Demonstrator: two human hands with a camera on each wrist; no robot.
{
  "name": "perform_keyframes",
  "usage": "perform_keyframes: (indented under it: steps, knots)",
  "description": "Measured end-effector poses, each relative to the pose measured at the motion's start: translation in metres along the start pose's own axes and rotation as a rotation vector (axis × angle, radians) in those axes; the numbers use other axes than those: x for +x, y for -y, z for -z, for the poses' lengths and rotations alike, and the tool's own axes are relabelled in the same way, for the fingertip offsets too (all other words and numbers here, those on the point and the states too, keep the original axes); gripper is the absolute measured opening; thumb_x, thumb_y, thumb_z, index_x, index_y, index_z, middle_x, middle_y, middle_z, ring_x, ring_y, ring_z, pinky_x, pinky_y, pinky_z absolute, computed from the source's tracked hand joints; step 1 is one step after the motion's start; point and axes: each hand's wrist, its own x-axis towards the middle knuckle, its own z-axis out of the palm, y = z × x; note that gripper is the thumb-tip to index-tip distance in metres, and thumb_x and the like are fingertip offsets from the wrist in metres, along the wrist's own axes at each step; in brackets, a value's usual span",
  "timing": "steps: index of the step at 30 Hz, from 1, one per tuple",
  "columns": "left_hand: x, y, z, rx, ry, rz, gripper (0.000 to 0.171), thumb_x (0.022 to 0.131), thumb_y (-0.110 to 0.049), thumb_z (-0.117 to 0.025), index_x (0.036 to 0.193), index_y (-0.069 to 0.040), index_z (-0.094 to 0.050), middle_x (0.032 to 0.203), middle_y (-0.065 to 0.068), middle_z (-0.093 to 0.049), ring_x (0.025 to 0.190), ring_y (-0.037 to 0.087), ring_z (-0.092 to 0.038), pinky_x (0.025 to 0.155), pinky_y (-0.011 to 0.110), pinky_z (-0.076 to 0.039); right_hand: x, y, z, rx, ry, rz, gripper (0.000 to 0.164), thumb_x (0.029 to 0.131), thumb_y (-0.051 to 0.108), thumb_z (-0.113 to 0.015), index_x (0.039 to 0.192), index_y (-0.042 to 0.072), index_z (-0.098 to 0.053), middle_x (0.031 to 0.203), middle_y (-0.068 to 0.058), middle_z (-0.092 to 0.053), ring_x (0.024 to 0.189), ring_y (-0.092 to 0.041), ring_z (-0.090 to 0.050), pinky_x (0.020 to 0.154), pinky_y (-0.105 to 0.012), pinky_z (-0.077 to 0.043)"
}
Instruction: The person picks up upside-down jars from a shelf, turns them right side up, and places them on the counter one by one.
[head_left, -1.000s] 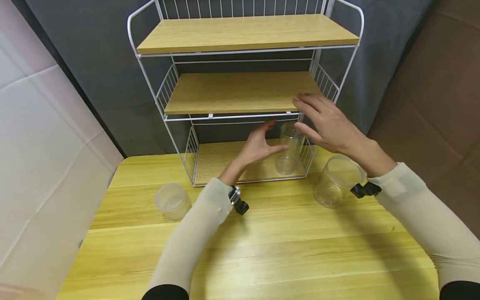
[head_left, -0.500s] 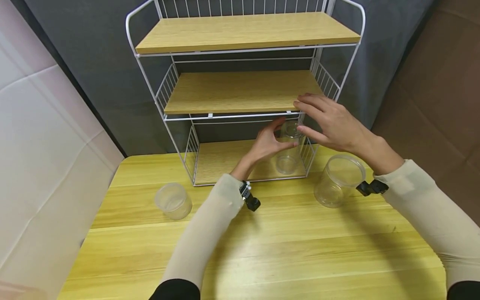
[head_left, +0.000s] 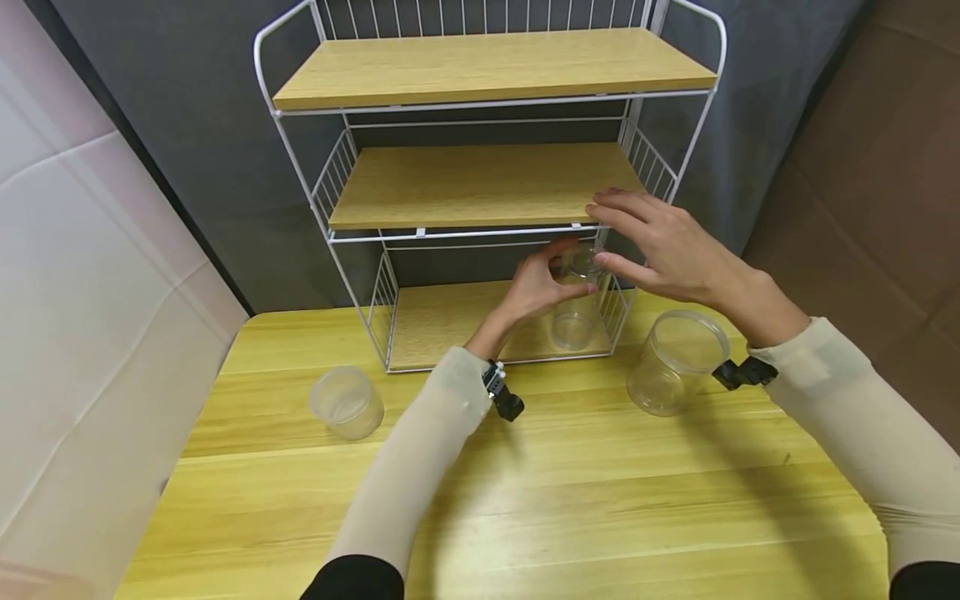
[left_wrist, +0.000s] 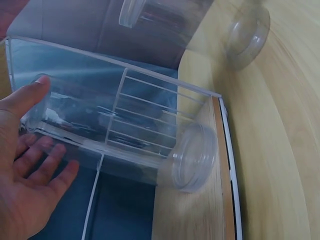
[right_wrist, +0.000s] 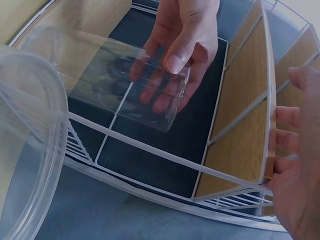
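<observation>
A tall clear plastic jar (head_left: 573, 321) stands on the right part of the rack's bottom shelf (head_left: 457, 321). My left hand (head_left: 536, 287) grips its upper end. In the left wrist view the thumb lies on one side of the jar (left_wrist: 135, 140) and the curled fingers on the other. The right wrist view shows those fingers through the jar wall (right_wrist: 115, 85). My right hand (head_left: 656, 246) is at the right front corner of the middle shelf (head_left: 480, 187), its relaxed fingers touching the front edge (right_wrist: 270, 150). Its thumb points toward the jar top.
A wide clear jar (head_left: 660, 392) stands on the table (head_left: 570, 492) to the right of the rack, under my right forearm. A short clear tub (head_left: 348, 408) is at the left. The white wire rack (head_left: 300, 158) has a wooden top shelf (head_left: 487, 67).
My left hand has moved right and closed around the top of the tall jar. The right hand has shifted very slightly right, staying by the middle shelf's edge.
</observation>
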Motion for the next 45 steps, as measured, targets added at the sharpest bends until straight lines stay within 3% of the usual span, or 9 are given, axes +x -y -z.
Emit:
perform_keyframes:
  steps: [8, 14, 22, 30, 38, 45]
  knots:
    - [-0.005, -0.001, 0.009, 0.004, 0.002, 0.017, 0.085, 0.082, -0.025, -0.094, 0.153, -0.003, -0.054, 0.146, 0.007, -0.066, 0.13, 0.022, -0.065, 0.101, 0.027, -0.055, 0.0, -0.001, 0.0, 0.008, -0.017, 0.01, 0.061, 0.108, 0.046, -0.057, 0.151, 0.002, -0.056, 0.156, -0.022, -0.053, 0.146, -0.041, -0.048, 0.114, -0.063, -0.042]
    - [-0.012, -0.006, 0.016, 0.017, 0.0, 0.004, 0.084, 0.081, -0.022, -0.094, 0.152, -0.003, -0.054, 0.146, 0.009, -0.065, 0.131, 0.026, -0.065, 0.105, 0.031, -0.055, -0.001, 0.0, 0.0, 0.015, -0.016, 0.013, 0.061, 0.11, 0.047, -0.053, 0.151, 0.002, -0.056, 0.155, -0.022, -0.053, 0.146, -0.041, -0.048, 0.115, -0.063, -0.042]
    - [-0.03, -0.01, 0.033, 0.088, -0.005, -0.024, 0.081, 0.081, -0.026, -0.095, 0.149, -0.004, -0.058, 0.145, 0.01, -0.066, 0.127, 0.025, -0.068, 0.102, 0.03, -0.056, -0.001, 0.0, 0.0, 0.01, 0.0, 0.007, 0.059, 0.109, 0.042, -0.056, 0.152, 0.002, -0.055, 0.156, -0.022, -0.052, 0.146, -0.041, -0.047, 0.114, -0.064, -0.042]
    - [-0.051, -0.018, 0.051, 0.084, -0.001, -0.057, 0.079, 0.08, -0.023, -0.096, 0.146, -0.001, -0.059, 0.14, 0.015, -0.068, 0.125, 0.03, -0.069, 0.102, 0.032, -0.057, 0.0, 0.001, -0.001, 0.03, -0.028, 0.022, 0.059, 0.11, 0.043, -0.055, 0.15, 0.001, -0.056, 0.155, -0.023, -0.053, 0.143, -0.043, -0.05, 0.115, -0.064, -0.041]
    - [-0.076, -0.025, 0.066, 0.04, -0.016, -0.06, 0.08, 0.079, -0.019, -0.096, 0.147, -0.001, -0.058, 0.142, 0.015, -0.066, 0.124, 0.028, -0.07, 0.097, 0.027, -0.059, 0.001, 0.003, 0.0, 0.013, -0.049, 0.03, 0.058, 0.1, 0.028, -0.073, 0.148, -0.001, -0.058, 0.152, -0.025, -0.055, 0.14, -0.044, -0.052, 0.114, -0.063, -0.044]
    - [-0.099, -0.03, 0.082, -0.055, -0.072, -0.03, 0.081, 0.08, -0.016, -0.095, 0.149, -0.003, -0.056, 0.14, 0.012, -0.067, 0.12, 0.027, -0.071, 0.096, 0.033, -0.06, -0.006, 0.026, -0.003, -0.004, -0.152, 0.092, 0.066, 0.11, 0.051, -0.052, 0.147, -0.003, -0.059, 0.149, -0.026, -0.057, 0.142, -0.044, -0.051, 0.116, -0.06, -0.042]
